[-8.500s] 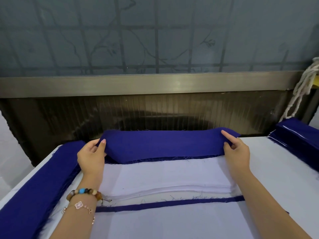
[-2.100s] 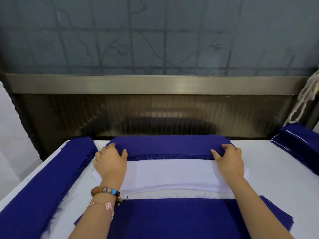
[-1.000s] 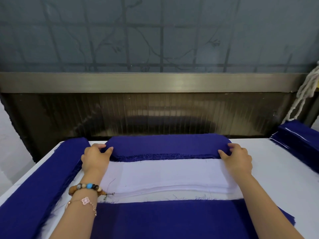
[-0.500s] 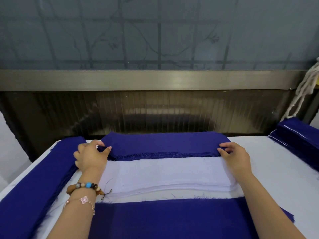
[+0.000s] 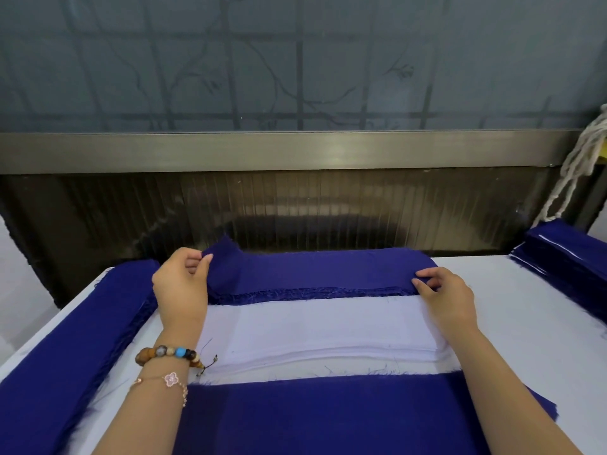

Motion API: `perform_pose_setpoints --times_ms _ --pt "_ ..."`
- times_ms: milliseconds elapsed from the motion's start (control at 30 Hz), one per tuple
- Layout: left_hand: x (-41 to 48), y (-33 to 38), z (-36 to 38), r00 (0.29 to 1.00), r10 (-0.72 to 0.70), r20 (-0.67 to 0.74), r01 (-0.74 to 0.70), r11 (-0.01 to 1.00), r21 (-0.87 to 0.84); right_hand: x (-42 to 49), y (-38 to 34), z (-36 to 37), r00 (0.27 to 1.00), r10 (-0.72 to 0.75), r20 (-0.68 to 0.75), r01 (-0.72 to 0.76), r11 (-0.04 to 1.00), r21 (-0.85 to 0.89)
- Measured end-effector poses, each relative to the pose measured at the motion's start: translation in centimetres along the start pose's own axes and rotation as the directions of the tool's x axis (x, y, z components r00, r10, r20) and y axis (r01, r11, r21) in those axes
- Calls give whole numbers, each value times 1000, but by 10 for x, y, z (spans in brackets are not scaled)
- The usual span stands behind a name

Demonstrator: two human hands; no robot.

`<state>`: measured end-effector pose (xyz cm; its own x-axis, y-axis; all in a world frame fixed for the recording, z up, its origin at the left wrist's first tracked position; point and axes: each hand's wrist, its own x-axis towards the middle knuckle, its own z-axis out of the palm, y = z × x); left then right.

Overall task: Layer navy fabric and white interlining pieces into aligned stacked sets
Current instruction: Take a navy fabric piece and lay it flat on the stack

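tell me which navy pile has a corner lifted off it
The far middle navy pile: the left hand pinches its top left corner up; the left pile, right pile and near navy piece lie flat.

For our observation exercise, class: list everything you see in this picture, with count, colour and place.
far stack: one, navy, rear centre, left corner lifted
interlining: one stack, white, centre
near piece: one, navy, front
left stack: one, navy, left edge
right stack: one, navy, right rear
table: one, white, under all
rope: one, white, upper right
bracelets: two, beaded and gold, left wrist
left hand: one, pinches far stack's corner
right hand: one, holds its right end
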<state>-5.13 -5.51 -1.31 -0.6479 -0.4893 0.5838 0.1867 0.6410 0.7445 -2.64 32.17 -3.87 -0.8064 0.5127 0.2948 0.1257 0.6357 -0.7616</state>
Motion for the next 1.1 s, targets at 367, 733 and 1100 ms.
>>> perform_pose_setpoints --times_ms 367,733,1100 --pt "2 -9 -10 993 106 -54 -97 986 136 -3 -1 0 1000 -4 -11 4 1000 -27" --pt "3 -13 -6 988 137 -75 -137 991 11 -2 0 2 1000 19 -16 -20 1000 -23" --pt "5 -10 -3 966 -135 220 220 876 -429 -8 -8 -3 941 -323 104 338 865 -371"
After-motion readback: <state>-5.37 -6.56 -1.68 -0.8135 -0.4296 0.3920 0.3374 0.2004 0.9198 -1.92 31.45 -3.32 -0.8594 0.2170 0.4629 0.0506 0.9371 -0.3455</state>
